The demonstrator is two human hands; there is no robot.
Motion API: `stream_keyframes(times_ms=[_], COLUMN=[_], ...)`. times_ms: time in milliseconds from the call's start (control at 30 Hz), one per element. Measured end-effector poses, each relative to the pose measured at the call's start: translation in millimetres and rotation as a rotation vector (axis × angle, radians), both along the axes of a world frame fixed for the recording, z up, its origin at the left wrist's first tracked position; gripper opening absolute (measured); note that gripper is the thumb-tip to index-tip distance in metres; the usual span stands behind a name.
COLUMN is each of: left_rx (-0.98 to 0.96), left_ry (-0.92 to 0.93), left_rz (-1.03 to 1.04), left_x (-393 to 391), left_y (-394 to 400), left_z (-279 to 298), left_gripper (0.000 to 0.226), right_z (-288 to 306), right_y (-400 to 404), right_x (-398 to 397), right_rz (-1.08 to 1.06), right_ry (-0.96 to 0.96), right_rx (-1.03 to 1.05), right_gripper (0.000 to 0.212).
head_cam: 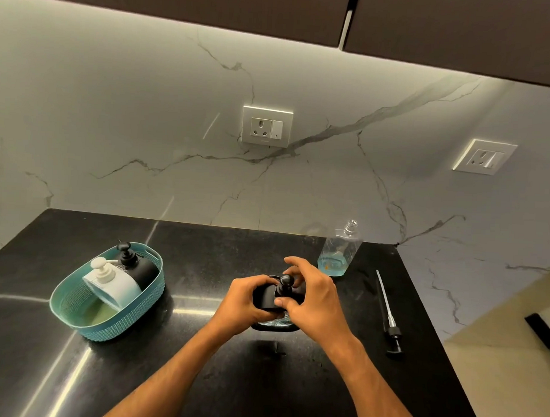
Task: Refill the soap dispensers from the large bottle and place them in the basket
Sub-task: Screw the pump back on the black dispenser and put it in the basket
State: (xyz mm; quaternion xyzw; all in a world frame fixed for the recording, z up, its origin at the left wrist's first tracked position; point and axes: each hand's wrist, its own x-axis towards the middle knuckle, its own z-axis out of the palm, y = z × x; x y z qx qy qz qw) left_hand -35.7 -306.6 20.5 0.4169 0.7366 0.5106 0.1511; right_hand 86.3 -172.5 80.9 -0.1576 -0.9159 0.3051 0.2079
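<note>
Both hands (283, 299) round black dispenser (264, 297), mid-counter.

Bare counter between basket (77, 307) and hands; pump (388, 318), bottle (339, 251) crowd right

Two dispensers (121, 273) lie in the basket (76, 317), left of the bottle (339, 251).

Home kitchen, black stone counter (199, 377), marble-look backsplash (145, 125) at 12 o'clock, two wall sockets (267, 126) on it, dark cabinets (181, 8) overhead with under-cabinet lighting
</note>
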Motion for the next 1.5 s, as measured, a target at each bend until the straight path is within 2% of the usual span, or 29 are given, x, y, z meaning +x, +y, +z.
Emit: stream_keyframes(times_ms=[167,333,433,533,667,967,1500], left_rx=[-0.013,-0.004,-0.017,-0.020,-0.020,-0.020,-0.015], left_ry=[0.019,0.013,0.021,0.015,0.001,0.016,0.029], left_rz=[-0.017,-0.008,-0.017,-0.014,0.000,0.000,0.050], left_x=[-0.1,-1.6,-1.7,-1.1,-3.7,-2.1,0.8], left_y=[1.7,1.6,2.3,1.5,0.2,1.0,3.7], left_z=[1.2,0.9,1.3,0.6,-0.6,3.1,7.7], left_gripper=[0.046,0.048,0.048,0.049,0.050,0.047,0.045], right_z=[1.5,2.0,0.5,1.5,-1.0,-6.3,-13.0], right_y=[0.8,3.2,2.1,1.8,1.8,-5.9,-19.8], right_x=[-1.9,-2.6,-4.2,-5.3,-5.1,-6.3,-7.5], right_rz=[-0.042,0.036,-0.003,-0.044,0.018,-0.103,-0.249], right_ry=[-0.020,-0.029,-0.041,-0.062,-0.069,0.042,0.168], right_rx=[0.048,0.026,0.031,0.003,-0.075,-0.134,-0.107], right_gripper=[0.057,0.056,0.052,0.060,0.078,0.063,0.067])
